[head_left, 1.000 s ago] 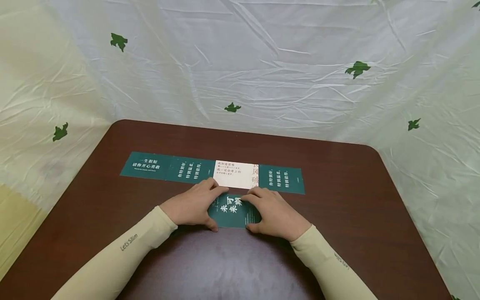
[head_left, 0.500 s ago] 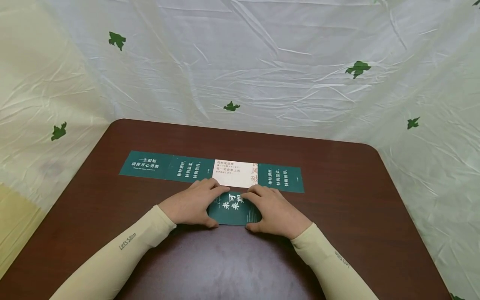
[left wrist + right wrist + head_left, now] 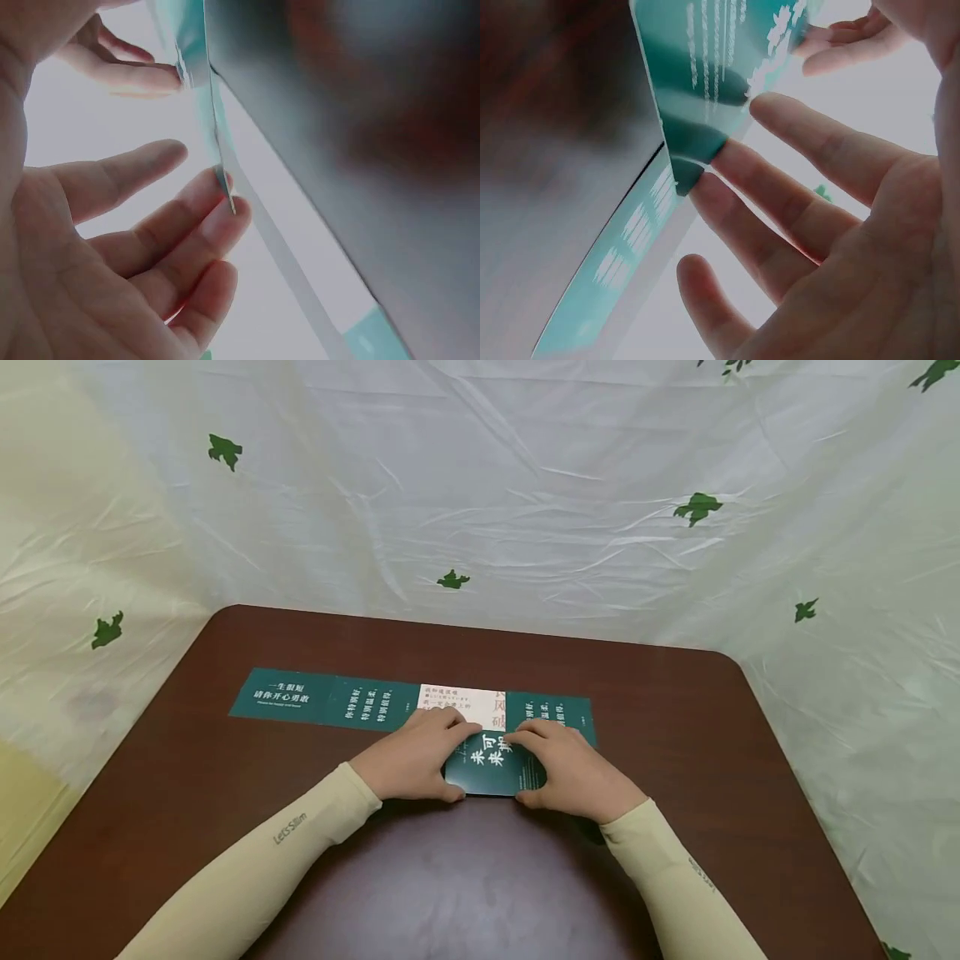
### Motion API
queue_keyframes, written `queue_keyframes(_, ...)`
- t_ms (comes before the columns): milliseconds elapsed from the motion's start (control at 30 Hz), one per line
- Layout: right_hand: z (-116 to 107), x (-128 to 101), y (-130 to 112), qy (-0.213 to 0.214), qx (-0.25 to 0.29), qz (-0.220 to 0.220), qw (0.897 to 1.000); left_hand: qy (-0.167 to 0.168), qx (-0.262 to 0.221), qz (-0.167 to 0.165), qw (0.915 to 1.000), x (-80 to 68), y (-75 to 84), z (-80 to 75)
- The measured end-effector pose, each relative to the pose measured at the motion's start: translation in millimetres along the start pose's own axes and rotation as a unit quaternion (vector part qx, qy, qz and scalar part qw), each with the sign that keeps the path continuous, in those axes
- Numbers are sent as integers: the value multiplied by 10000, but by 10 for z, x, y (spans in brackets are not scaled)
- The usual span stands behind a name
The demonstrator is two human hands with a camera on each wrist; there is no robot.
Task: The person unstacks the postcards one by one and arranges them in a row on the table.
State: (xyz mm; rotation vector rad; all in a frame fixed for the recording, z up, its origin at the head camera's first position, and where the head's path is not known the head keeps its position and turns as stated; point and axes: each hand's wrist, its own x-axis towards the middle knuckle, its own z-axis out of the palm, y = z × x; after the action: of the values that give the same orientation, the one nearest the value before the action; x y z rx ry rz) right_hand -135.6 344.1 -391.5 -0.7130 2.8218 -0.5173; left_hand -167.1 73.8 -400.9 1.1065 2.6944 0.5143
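A dark green card (image 3: 491,766) with large white characters lies between both hands above the brown table (image 3: 675,735). My left hand (image 3: 416,760) holds its left edge, thumb at the near corner and fingers at the far corner. On the other side my right hand (image 3: 573,772) holds the right edge the same way. The left wrist view has the card (image 3: 214,135) edge-on against the fingertips of the left hand (image 3: 112,247). In the right wrist view the card (image 3: 705,82) touches the fingers of the right hand (image 3: 840,225). Its far edge overlaps a white card (image 3: 468,700).
A row of cards lies across the table: two green cards (image 3: 283,696) (image 3: 371,703) at the left, the white one, and a green card (image 3: 558,712) at the right. Crinkled white plastic sheeting (image 3: 525,485) with green prints walls in the table's back and sides.
Both hands have carried the green card away from me and slightly right. It now overlaps the near edge of the white card; before it lay just short of the row.
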Motion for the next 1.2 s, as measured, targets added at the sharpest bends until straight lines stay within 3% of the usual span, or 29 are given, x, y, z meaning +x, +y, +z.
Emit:
queue_keyframes(133, -145, -153, 294, 69, 143, 322, 9994, -45, 228, 124, 9997, 413, 187, 21)
queue_keyframes(433, -535, -336, 1132, -51, 138, 1242, 9921, -287, 483, 125, 9983, 1538, 709, 79)
queue_keyframes(600, -631, -429, 1449, -119, 242, 1668, 9856, -488, 607, 126, 9969, 1941, 891, 183)
queue_keyframes(767, -664, -535, 1612, -242, 127, 1912, 9812, -602, 636, 189, 9960, 2133, 1042, 282)
queue_keyframes(1067, -642, -508, 1707, -327, 306, 1902, 9807, -584, 631, -36, 9963, 2173, 1065, 342)
queue_keyframes(1200, -626, -514, 1730, -343, 263, 1927, 9803, -544, 635, 33, 9965, 2181, 1071, 366)
